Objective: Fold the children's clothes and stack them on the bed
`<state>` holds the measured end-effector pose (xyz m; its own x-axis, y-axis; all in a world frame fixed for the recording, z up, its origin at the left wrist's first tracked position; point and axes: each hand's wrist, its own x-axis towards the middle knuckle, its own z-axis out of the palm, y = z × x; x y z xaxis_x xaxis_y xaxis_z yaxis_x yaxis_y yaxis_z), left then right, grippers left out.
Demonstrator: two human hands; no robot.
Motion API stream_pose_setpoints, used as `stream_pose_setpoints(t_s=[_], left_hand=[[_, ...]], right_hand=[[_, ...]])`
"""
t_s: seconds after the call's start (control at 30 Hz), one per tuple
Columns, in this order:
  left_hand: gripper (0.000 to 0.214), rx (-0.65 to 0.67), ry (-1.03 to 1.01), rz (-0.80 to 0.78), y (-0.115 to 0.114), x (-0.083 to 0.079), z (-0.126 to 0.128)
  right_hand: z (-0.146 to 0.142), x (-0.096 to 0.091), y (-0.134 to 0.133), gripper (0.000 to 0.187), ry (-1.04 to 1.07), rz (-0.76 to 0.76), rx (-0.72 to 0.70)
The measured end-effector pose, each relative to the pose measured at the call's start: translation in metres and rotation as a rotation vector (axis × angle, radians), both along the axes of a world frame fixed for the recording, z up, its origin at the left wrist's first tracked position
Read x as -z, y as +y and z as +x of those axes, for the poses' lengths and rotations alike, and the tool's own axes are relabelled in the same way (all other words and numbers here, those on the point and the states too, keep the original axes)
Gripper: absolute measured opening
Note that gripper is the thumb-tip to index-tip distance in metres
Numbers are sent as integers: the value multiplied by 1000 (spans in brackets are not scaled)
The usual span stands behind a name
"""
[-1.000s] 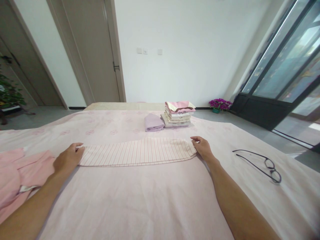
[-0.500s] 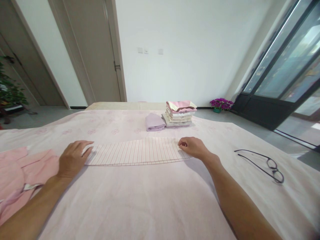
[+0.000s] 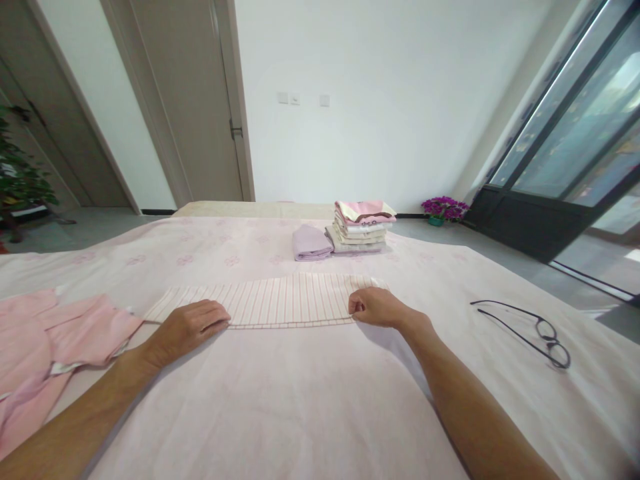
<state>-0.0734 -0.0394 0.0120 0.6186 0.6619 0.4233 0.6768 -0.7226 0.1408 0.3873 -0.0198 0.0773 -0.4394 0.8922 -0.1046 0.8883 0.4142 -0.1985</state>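
Note:
A folded garment (image 3: 280, 300), white with thin pinkish stripes, lies as a long flat strip across the pale pink bedspread (image 3: 285, 400). Its near edge shows two layers. My left hand (image 3: 197, 321) is closed with its fingertips on that near edge, left of the middle; the garment's left end reaches past it. Farther right, my right hand (image 3: 377, 307) pinches the same near edge, its fingers curled in. The garment's right end is partly hidden behind this hand. To the left of my left hand lies a rumpled pink garment (image 3: 85, 327).
Beyond the striped garment stand a stack of folded clothes (image 3: 363, 230) and a folded lilac cloth (image 3: 311, 243). Dark-framed glasses (image 3: 547, 339) rest at the right. Purple flowers (image 3: 444, 208) stand on the floor past the bedspread's far right edge.
My left hand has moved from the garment's left end rightward and nearer, onto its near edge. My right hand has shifted slightly down and left from the right end to the near edge.

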Motion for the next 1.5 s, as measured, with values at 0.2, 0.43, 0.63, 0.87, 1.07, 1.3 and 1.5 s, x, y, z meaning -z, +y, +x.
stream_pose_setpoints(t_s=[0.2,0.43,0.63,0.87,1.07,1.3,1.5], left_hand=[[19,-25,-34,18,-4,-5,5],[14,-6,-19,1,-9,-11,9],[11,9,-29,4,-10,-14,12],[18,-39,0,-52,-8,-9,9],[32,-375,-272,-89,-1,-2,-13],[37,-940,-560,-6,7,-2,-55],[32,-819,-353,-29,9,1,-54]], right_hand=[[5,-1,2,20,44,-28,-8],[9,-4,-1,21,53,-119,-22],[7,-2,-1,19,86,-188,10],[20,7,9,21,231,-209,73],[31,13,20,15,168,23,216],[44,26,29,27,149,414,543],[62,50,39,40,49,467,536]])
